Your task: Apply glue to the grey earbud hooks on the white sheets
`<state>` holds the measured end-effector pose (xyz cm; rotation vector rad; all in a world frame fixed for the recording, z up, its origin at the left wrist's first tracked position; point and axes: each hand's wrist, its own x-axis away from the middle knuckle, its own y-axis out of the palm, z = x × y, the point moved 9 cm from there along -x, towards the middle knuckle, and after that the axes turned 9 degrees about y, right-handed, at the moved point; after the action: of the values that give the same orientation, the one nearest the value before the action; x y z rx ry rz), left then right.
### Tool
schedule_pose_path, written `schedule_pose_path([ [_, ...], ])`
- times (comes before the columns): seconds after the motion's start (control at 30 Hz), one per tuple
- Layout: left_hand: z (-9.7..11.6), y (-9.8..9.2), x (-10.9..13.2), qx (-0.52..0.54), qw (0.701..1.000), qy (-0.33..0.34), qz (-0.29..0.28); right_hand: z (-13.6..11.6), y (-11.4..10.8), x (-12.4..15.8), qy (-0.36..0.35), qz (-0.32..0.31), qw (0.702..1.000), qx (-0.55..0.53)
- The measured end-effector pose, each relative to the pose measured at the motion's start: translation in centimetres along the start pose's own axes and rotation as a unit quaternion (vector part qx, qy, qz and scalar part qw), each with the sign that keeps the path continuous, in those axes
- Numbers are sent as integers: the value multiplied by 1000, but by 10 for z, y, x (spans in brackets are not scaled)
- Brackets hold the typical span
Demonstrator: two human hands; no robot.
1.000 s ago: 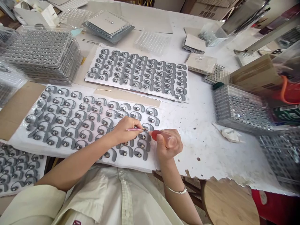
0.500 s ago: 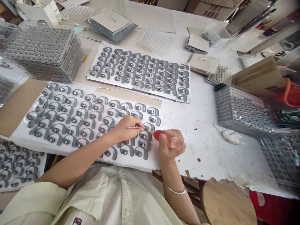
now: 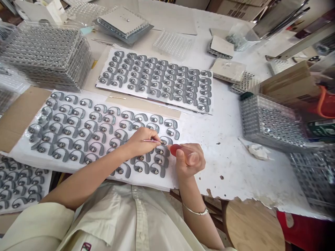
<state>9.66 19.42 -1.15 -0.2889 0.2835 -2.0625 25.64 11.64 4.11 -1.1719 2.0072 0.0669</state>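
Hands, two: left hand (image 3: pixel 141 143), fingers (image 3: pixel 153 136) pinched narrow on one pink-handled pick (image 3: pixel 151 141), its tip at one grey earhook piece (image 3: pixel 166 140) (contact too small to tell); right hand (image 3: pixel 188 160), fingers (image 3: pixel 180 164) wrapped around one red-tipped plastic bottle (image 3: pixel 181 151), just beside the pick's tip. White sheets, three, each bearing dozens of grey earhook pieces in rows: middle sheet (image 3: pixel 167 181) under both hands, upper sheet (image 3: pixel 125 94) beyond it, lower-left sheet (image 3: pixel 44 184) partly in frame. Tray stacks, two: clear stack (image 3: pixel 47 55) at upper left, grey-filled stack (image 3: pixel 269 122) at right. Surface: chipped white table (image 3: pixel 235 174); wooden stool (image 3: pixel 251 226) at lower right; cardboard boxes (image 3: pixel 235 7) along the top edge.
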Motion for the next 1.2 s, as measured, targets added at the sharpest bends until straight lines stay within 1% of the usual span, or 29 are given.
schedule_pose_path([
  [0.43,2,-1,0,3,1000,-5,0,-1,5,-1,0,-7,1000,13],
  [0.7,1,-1,0,-3,1000,-5,8,-3,2,-1,-7,2,1000,7],
  [0.77,5,-2,1,-15,1000,1,7,1,-4,-3,17,28,999,-2],
  [0.8,6,-4,3,-26,1000,3,8,5,-9,-3,40,53,998,-11],
  [0.87,10,-8,11,-59,998,11,19,20,-20,-3,108,103,988,-49],
  [0.93,14,-11,24,-92,994,40,45,38,-27,-1,193,129,967,-101],
  [1.0,23,-11,39,-111,986,108,70,50,-29,3,254,130,950,-131],
  [1.03,27,-7,48,-118,979,150,75,51,-30,4,260,132,948,-131],
  [1.1,34,3,63,-148,960,224,77,42,-33,4,232,135,956,-116],
  [1.2,38,17,76,-207,931,290,82,24,-29,3,175,107,973,-104],
])
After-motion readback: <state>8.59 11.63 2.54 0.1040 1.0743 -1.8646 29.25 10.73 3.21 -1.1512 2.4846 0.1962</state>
